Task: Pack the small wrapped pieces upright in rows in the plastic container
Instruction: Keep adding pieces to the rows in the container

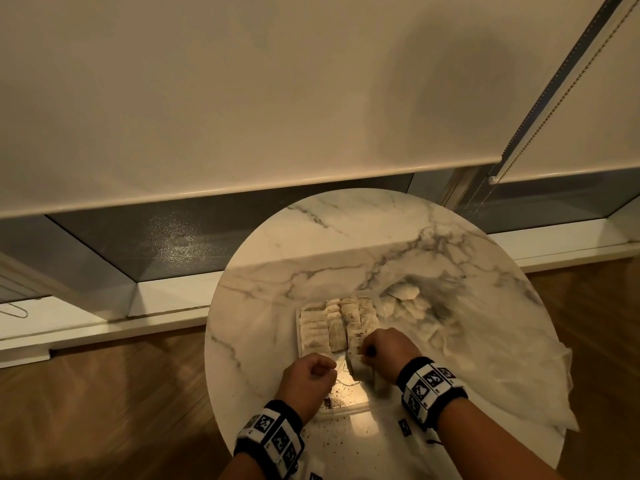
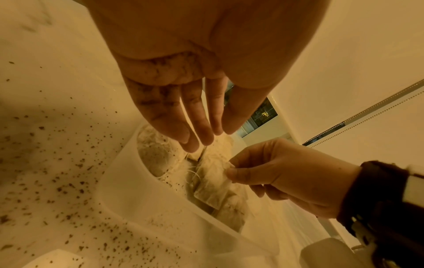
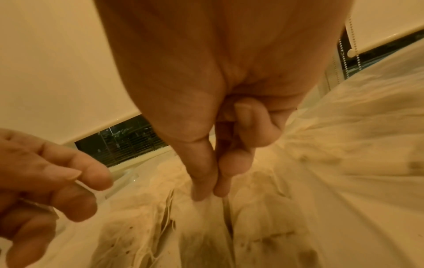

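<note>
A clear plastic container (image 1: 299, 329) sits on the round marble table (image 1: 346, 237), and several rows of pale wrapped pieces (image 1: 334, 322) stand upright in it. My right hand (image 1: 363, 351) pinches the top edge of one wrapped piece (image 1: 356, 365) at the near end of the right-hand row. The pinch shows between thumb and forefinger in the right wrist view (image 3: 206, 196) and in the left wrist view (image 2: 229, 168). My left hand (image 1: 327, 367) hovers over the container's near left part and holds nothing. Its fingers (image 2: 195, 141) point down at the packed pieces (image 2: 160, 156).
A heap of loose wrapped pieces (image 1: 405, 299) lies right of the container on a crumpled clear plastic bag (image 1: 519, 375). Dark crumbs (image 2: 57, 181) speckle the table near its front edge. A window with roller blinds and a bead chain (image 1: 519, 133) stands behind.
</note>
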`<action>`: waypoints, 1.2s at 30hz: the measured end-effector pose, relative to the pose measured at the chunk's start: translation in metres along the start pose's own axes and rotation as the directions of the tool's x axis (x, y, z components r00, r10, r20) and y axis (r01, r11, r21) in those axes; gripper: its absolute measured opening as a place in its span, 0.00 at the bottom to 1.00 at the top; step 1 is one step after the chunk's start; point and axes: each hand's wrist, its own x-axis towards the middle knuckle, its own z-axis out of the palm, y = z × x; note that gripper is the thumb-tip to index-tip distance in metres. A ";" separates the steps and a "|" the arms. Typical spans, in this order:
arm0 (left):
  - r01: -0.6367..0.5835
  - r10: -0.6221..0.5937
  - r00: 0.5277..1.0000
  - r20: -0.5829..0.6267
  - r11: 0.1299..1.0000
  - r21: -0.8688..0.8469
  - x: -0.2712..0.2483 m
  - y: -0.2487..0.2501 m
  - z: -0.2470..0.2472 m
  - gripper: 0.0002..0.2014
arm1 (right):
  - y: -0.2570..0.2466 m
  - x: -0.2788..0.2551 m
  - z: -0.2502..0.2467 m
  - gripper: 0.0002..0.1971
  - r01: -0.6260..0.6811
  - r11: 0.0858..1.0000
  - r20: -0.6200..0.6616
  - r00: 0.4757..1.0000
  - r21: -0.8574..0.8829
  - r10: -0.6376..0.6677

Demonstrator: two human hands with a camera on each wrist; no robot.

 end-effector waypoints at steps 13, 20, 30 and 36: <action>0.006 -0.006 1.000 -0.001 1.000 0.005 0.003 -0.006 -0.001 0.05 | -0.016 0.013 -0.004 0.14 -0.082 0.990 -0.072 0.993 0.114 0.090; 0.028 -0.028 1.000 0.004 0.999 -0.015 0.003 -0.006 0.000 0.05 | -0.045 0.036 -0.013 0.19 -0.027 0.991 -0.058 0.998 0.132 0.035; 0.054 -0.053 0.999 0.006 0.998 -0.043 0.001 -0.005 -0.001 0.06 | -0.066 0.060 -0.014 0.08 -0.043 0.996 0.042 0.998 0.080 0.040; 0.048 -0.048 0.999 0.002 0.997 -0.067 0.001 -0.005 0.000 0.06 | -0.059 0.062 -0.012 0.07 0.021 1.000 0.051 0.998 -0.015 -0.020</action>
